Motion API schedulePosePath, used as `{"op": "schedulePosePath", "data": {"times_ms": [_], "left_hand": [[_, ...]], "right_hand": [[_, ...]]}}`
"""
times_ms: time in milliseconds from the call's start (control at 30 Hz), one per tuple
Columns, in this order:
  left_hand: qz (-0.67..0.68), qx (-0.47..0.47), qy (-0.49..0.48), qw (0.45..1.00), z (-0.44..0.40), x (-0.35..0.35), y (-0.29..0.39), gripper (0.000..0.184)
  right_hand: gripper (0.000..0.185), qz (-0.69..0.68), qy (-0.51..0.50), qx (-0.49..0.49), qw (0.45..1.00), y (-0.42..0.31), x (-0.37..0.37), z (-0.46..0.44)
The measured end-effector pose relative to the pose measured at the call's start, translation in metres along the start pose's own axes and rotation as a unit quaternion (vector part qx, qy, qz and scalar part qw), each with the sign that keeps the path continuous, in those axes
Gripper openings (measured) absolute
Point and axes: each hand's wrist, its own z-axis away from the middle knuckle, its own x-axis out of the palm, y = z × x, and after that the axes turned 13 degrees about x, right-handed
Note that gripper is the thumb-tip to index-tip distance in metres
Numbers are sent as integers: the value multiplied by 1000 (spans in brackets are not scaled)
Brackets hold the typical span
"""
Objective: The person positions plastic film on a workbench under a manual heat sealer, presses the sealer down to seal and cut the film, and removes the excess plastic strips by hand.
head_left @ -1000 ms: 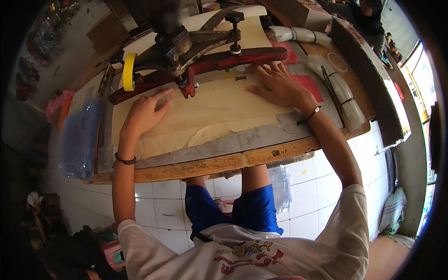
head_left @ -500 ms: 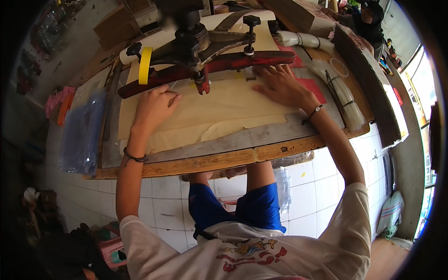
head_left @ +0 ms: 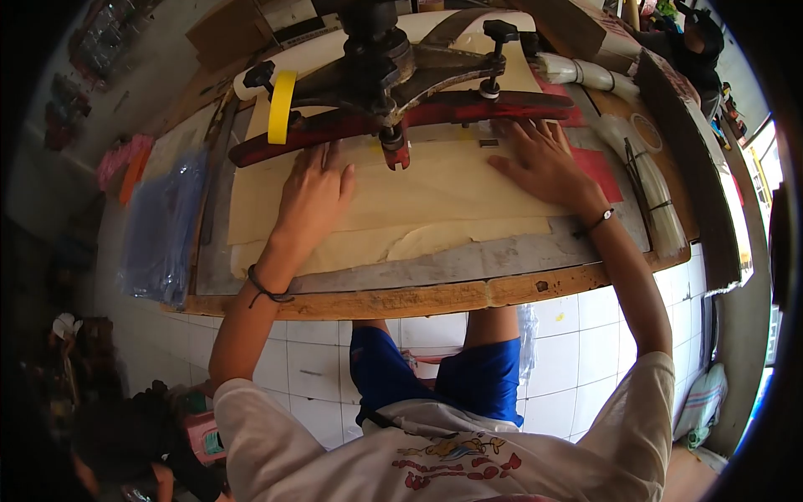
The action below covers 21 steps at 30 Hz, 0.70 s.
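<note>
My left hand (head_left: 314,194) lies on a cream-coloured sheet (head_left: 435,188), fingers stretched forward and thumb apart. Its fingertips reach to the lower edge of a long red bar (head_left: 452,109). Farther right, my right hand (head_left: 548,167) rests spread on the same sheet, its fingertips partly hidden under the bar's right end. The bar is the lower part of a press-like machine (head_left: 385,71) with a dark metal arm. Between the hands a notched red tab (head_left: 396,157) points toward me. A small dark piece (head_left: 488,143) lies near my right thumb.
A yellow ring (head_left: 282,107) hangs at the bar's left side. Clear plastic sheets (head_left: 163,238) drape over the table's left edge. On the right are bundles of clear plastic (head_left: 661,205), red sheets (head_left: 595,174) and a long cardboard box (head_left: 703,192). Another person (head_left: 698,42) is at upper right.
My left hand has slid forward and its curled fingers have straightened out toward the bar. My right hand stays spread in about the same place. The whole view has shifted a little.
</note>
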Motion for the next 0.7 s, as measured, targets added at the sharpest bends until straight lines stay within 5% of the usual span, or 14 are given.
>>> {"op": "schedulePosePath", "data": {"times_ms": [167,700], "left_hand": [[33,-7,-73,997,-1,8,-13,58],[142,-16,-48,989,-2,10,-18,58]], "right_hand": [[66,-18,56,-59,997,4,-4,-2],[71,4,58,-69,996,12,3,-8]]}}
